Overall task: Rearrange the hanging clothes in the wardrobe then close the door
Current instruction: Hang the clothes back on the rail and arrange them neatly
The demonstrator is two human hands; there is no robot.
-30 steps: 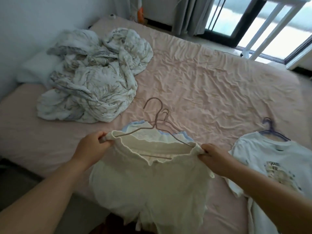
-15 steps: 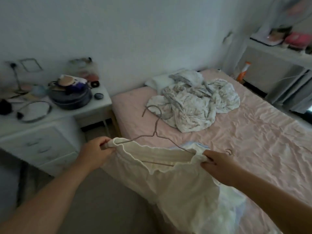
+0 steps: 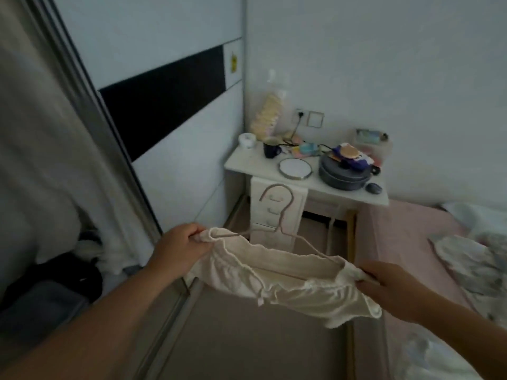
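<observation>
I have the cream shorts (image 3: 285, 281) stretched out between both hands, in front of the wardrobe, whose open side sits just left of them. My left hand (image 3: 178, 252) has its fingers curled round the near end of the waistband, pinching the cloth together with the tip of the hanger (image 3: 279, 215) underneath. My right hand (image 3: 389, 290) grips the far end the same way, fingers folded over the bunched cloth. I judge that holding both ends keeps the waistband taut on the wire, so the shorts don't slide off while I carry them. The hook stands up and leans away from me, free of everything, ready to go over a rail.

The wardrobe door (image 3: 170, 111), a sliding panel with a dark band across it, stands behind the shorts and looks pushed aside. Pale clothes (image 3: 55, 149) hang inside the wardrobe at the left, with dark things heaped below them; I can't see the rail itself. Beyond the shorts, past the door, is a white nightstand (image 3: 307, 176) crowded with small items, and the bed (image 3: 411, 237) runs along to the right.

Next, I think, comes swinging left and lifting the hook to the rail. The door is not yet closed.
</observation>
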